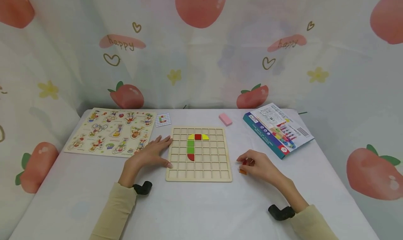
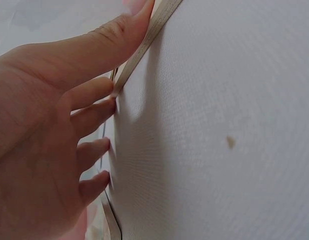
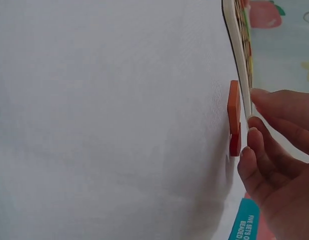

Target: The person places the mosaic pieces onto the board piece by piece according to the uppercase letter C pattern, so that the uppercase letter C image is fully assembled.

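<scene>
In the head view a wooden grid board (image 1: 210,164) lies in the middle of the table, with red, green and yellow tiles (image 1: 190,146) forming a hook in its upper left cells. My left hand (image 1: 150,154) spreads along the board's left side, thumb and index fingertip at its rim; the left wrist view shows the thumb (image 2: 114,40) against the edge. Right of the board, my right hand (image 1: 259,166) hovers with bent fingers over an orange tile (image 3: 234,106) and a red tile (image 3: 235,142). A gap separates its thumb and index fingertips.
A wooden picture puzzle board (image 1: 105,131) lies at the left, beside a small pattern card (image 1: 163,120). Behind the grid board is a pink eraser-like block (image 1: 225,119). A blue-edged box (image 1: 277,129) with printed papers sits at the back right.
</scene>
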`<state>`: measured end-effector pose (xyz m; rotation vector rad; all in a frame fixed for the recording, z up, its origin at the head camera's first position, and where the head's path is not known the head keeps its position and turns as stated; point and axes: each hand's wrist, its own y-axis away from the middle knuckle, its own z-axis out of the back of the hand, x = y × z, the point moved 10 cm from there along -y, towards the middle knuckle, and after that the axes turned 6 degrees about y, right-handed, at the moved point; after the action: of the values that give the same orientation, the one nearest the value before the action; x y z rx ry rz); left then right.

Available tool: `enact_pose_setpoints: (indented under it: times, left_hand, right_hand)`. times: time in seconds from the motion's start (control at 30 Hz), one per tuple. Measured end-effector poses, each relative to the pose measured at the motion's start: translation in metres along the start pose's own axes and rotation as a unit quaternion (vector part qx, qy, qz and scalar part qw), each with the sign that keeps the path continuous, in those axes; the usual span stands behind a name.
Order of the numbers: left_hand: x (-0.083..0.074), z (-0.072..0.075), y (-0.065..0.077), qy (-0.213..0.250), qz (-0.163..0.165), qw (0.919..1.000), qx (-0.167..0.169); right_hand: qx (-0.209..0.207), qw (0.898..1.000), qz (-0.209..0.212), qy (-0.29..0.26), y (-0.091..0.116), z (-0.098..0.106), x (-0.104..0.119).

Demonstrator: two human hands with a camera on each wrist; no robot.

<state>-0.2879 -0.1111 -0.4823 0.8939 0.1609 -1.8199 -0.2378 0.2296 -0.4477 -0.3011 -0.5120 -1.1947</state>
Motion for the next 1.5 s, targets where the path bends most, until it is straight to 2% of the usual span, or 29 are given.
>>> enact_pose_setpoints:
  times: [0.37,0.53,0.97,1.17,1.5]
  left_hand:
    - [0.000,0.001,0.002,0.005,-0.003,1.0000,-0.002]
    - [0.001,0.003,0.003,0.006,0.004,1.0000,-0.004]
    - [0.003,0.001,0.001,0.008,-0.003,0.9999,-0.007]
    - [0.002,0.002,0.000,0.007,-0.006,0.9999,-0.007]
    - [-0.003,0.001,0.002,0.006,-0.007,1.0000,-0.003]
  right_hand:
    - [0.003,1.000,-0.014,0.015,0.008,-0.003,-0.009]
    - [0.015,1.000,-0.008,0.017,0.008,-0.007,-0.008]
    - [0.051,0.998,-0.028,-0.005,0.004,-0.013,-0.004]
    - [0.070,0.997,-0.003,-0.027,0.003,-0.016,0.005]
    - [0.056,0.997,0.027,-0.046,-0.007,-0.014,0.014]
